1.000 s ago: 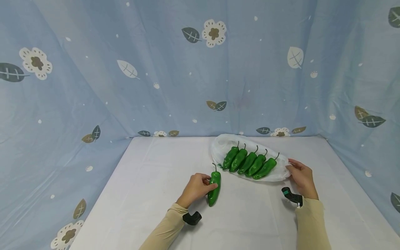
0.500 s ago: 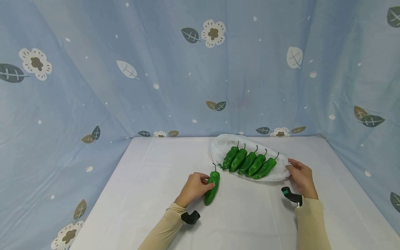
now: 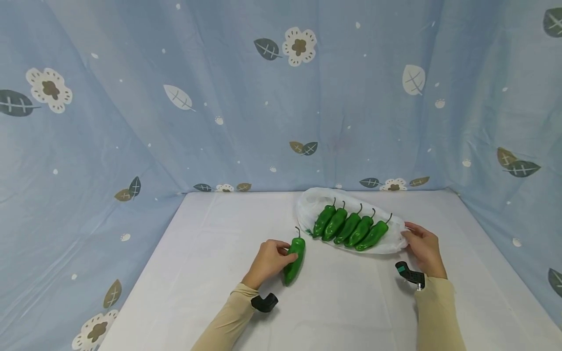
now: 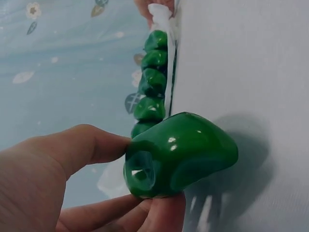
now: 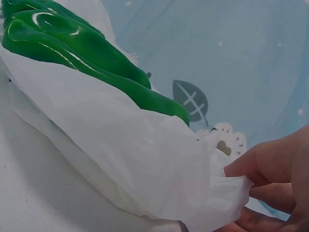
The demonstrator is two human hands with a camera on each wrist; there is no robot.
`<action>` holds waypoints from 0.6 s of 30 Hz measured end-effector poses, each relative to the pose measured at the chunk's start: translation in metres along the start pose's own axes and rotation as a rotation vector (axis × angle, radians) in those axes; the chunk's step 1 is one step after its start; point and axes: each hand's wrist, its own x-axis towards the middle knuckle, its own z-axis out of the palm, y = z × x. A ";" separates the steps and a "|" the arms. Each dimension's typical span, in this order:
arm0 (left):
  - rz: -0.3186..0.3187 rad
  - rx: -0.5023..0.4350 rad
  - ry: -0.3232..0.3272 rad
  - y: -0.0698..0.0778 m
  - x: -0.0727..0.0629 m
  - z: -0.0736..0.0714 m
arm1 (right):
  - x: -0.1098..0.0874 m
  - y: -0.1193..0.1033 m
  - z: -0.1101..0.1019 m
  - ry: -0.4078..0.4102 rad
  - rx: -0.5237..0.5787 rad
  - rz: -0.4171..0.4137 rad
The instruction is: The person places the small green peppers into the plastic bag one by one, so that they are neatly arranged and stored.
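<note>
My left hand [image 3: 270,262] pinches a green chili pepper [image 3: 296,258] between thumb and fingers, its stem pointing away from me. In the left wrist view this pepper [image 4: 183,152] is seen from its tip end, with its shadow on the white cloth beside it. To the right, a thin white plastic bag [image 3: 313,199] lies spread out with several green peppers [image 3: 350,228] side by side on it, stems toward the back. My right hand [image 3: 426,249] grips the bag's right edge; in the right wrist view the plastic [image 5: 193,183] bunches up at the fingers.
A white cloth [image 3: 210,229] covers the table. Blue curtains [image 3: 228,97] with flowers and leaves hang behind and along both sides. A black camera mount [image 3: 265,302] is on the left wrist, and another mount [image 3: 410,275] is on the right.
My left hand has shifted slightly left with the pepper, drawing it a little farther from the bag. The right hand and the bag stay where they were.
</note>
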 end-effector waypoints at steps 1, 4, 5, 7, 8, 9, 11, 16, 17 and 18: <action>0.000 0.000 0.006 -0.001 0.001 -0.001 | 0.000 0.000 0.000 0.000 0.000 0.001; -0.003 -0.004 0.021 -0.004 0.003 -0.003 | -0.001 0.000 0.000 0.000 0.003 0.004; -0.001 -0.005 0.026 -0.004 0.003 -0.005 | -0.001 0.000 0.000 -0.001 0.004 0.005; -0.007 -0.010 0.031 -0.005 0.003 -0.007 | -0.001 0.000 0.000 -0.002 0.005 0.005; -0.008 -0.012 0.033 -0.005 0.003 -0.009 | -0.001 0.000 0.000 -0.002 0.006 0.004; -0.011 -0.012 0.035 -0.006 0.003 -0.011 | 0.000 0.000 0.000 -0.002 0.006 0.004; -0.021 -0.014 0.041 -0.006 0.003 -0.014 | 0.000 0.000 0.000 -0.002 0.006 0.003; -0.041 -0.024 0.052 -0.007 0.004 -0.021 | -0.001 0.000 0.000 -0.005 0.005 0.001; -0.044 -0.025 0.055 -0.007 0.005 -0.023 | -0.001 0.000 0.000 -0.006 0.005 0.001; -0.047 -0.027 0.057 -0.007 0.005 -0.024 | -0.001 0.000 0.000 -0.006 0.004 0.000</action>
